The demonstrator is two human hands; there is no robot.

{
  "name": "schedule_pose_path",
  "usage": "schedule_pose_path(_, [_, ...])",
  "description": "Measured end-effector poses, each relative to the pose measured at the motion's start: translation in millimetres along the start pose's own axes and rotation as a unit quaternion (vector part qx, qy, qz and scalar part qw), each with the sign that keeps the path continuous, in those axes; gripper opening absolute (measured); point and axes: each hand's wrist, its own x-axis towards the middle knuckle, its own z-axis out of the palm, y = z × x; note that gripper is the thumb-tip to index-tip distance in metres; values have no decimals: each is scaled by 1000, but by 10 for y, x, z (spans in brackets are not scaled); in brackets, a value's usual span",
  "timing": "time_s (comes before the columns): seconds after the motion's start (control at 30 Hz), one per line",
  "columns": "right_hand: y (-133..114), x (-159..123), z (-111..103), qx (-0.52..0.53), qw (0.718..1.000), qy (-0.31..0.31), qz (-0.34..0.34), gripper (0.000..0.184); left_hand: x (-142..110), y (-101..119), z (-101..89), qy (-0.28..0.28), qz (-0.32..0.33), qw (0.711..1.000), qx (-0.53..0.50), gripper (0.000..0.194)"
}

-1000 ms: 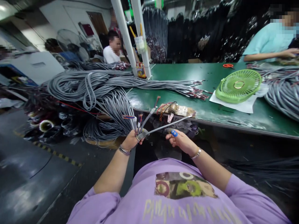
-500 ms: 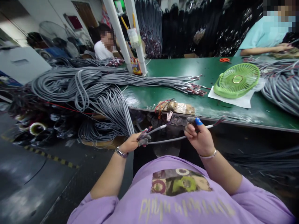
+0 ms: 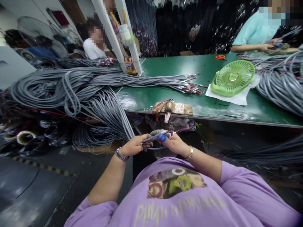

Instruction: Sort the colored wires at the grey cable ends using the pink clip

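My left hand [image 3: 136,145] is closed around grey cables [image 3: 153,137] in front of my body, with dark finger covers on some fingertips. Close beside it, my right hand [image 3: 176,144] pinches the cables near their stripped ends, a blue cover on one digit. Thin coloured wires [image 3: 183,129] stick out past the right fingers. Below the hands a loop of grey cable sags. How many cables each hand grips is partly hidden by the fingers.
A green table [image 3: 151,98] lies ahead, bearing a grey cable bundle [image 3: 142,81], a green fan [image 3: 233,78], orange scissors [image 3: 220,57] and a wooden block with wires [image 3: 181,108]. A white post [image 3: 132,41] rises from it. Co-workers sit at back left and right.
My right hand has moved left and slightly down, from holding a cable end out at the right to the cables beside my left hand. The view has shifted slightly right.
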Motion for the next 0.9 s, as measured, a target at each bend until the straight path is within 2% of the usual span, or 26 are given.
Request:
schedule_pose_path(0.1, [46,-8,-49,-48,998,-18,-22,44,-48,-43,-49,-23,9,999,-24,28])
schedule_pose_path(0.23, [72,11,-97,-67,998,6,3,46,-73,-123,-102,-22,16,994,-107,30])
schedule_pose_path(0.33, [91,22,-133,-81,996,8,20,41,-75,-198,-124,29,11,970,-241,39])
schedule_pose_path(0.4, [125,10,-161,-53,998,15,27,36,-81,-243,-140,89,24,946,-310,40])
schedule_pose_path(0.47, [175,-9,-181,-10,999,32,35,32,-97,-259,-157,163,36,930,-328,36])
schedule_pose_path(0.5, [197,-14,-180,4,998,34,44,31,-107,-251,-163,190,42,926,-323,36])
schedule_pose_path(0.57, [219,0,-146,14,999,8,52,30,-123,-202,-161,192,48,937,-287,38])
schedule_pose_path(0.63, [201,55,-64,5,998,-25,57,31,-123,-129,-134,143,37,965,-217,39])
schedule_pose_path(0.7, [160,148,42,16,998,-43,32,36,-102,-64,-86,99,11,988,-118,32])
schedule_pose_path(0.8, [128,288,166,29,996,-83,7,39,-60,-17,-18,83,3,997,7,18])
schedule_pose_path(0.9, [170,316,196,-4,996,-83,-10,38,-63,-12,-7,52,14,998,36,28])
